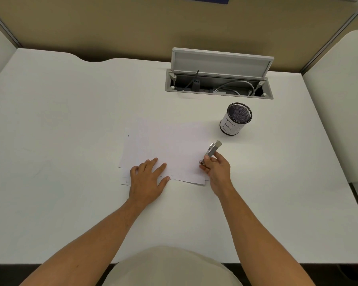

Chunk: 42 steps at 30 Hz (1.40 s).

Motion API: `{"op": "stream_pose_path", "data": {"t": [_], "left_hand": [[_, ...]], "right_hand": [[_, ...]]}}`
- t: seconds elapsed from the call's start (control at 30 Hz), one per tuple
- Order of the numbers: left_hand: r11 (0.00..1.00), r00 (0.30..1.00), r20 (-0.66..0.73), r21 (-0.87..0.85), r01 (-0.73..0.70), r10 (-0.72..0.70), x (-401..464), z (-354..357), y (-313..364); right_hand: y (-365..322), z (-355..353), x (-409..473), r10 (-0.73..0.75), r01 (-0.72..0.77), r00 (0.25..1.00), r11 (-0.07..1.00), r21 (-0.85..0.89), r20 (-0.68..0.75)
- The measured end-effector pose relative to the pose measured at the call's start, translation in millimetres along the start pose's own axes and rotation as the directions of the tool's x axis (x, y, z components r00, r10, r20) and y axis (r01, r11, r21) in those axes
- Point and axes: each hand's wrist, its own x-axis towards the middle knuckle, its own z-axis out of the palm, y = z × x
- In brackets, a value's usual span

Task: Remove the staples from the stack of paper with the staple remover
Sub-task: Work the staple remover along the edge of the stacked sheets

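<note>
My left hand [148,178] lies flat, fingers straight, pinning the near edge of the paper stack [165,149] mid-surface [60,131]. Sheets are fanned loose at the left, so some staples are probably out already; can't see any staple clearly. My right hand [215,168] has its grip clamped on the staple remover [212,150], nose at the stack's right edge. Judging: mid-task, right edge left to do. Mesh cup [236,118] sits beyond, apart.
</note>
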Motion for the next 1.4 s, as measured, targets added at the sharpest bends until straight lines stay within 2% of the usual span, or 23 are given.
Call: {"op": "stream_pose_path", "data": {"t": [0.13,0.4,0.57,0.73,0.83,0.97,1.17,1.4], "left_hand": [[1.0,1.0,-0.014,0.006,-0.007,0.007,-3,2,1],[0.999,0.999,-0.04,-0.031,-0.035,0.033,-7,8,-1],[0.988,0.995,-0.054,-0.125,-0.09,0.084,-10,13,-7],[0.97,0.987,-0.026,-0.184,-0.161,0.159,-4,14,-15],[0.961,0.979,-0.005,-0.189,-0.203,0.206,1,12,-22],[0.951,0.966,-0.025,-0.174,-0.257,0.256,3,11,-28],[0.949,0.963,-0.045,-0.162,-0.27,0.267,2,11,-28],[0.945,0.962,-0.074,-0.183,-0.272,0.263,1,11,-28]], "right_hand": [[9,11,-12,0.039,-0.043,0.993,0.999,0.03,0.108],[20,25,-23,0.091,-0.088,0.983,0.996,-0.022,0.158],[21,23,-21,0.077,-0.066,0.977,0.996,-0.062,0.198],[24,18,-20,0.046,0.0,0.972,0.981,-0.194,0.231],[26,17,-21,0.031,0.074,0.963,0.925,-0.372,0.268],[27,20,-22,0.017,0.169,0.953,0.797,-0.58,0.301],[31,33,-20,-0.061,0.294,0.94,0.642,-0.708,0.335],[41,40,-16,-0.099,0.339,0.931,0.595,-0.729,0.352]]}}
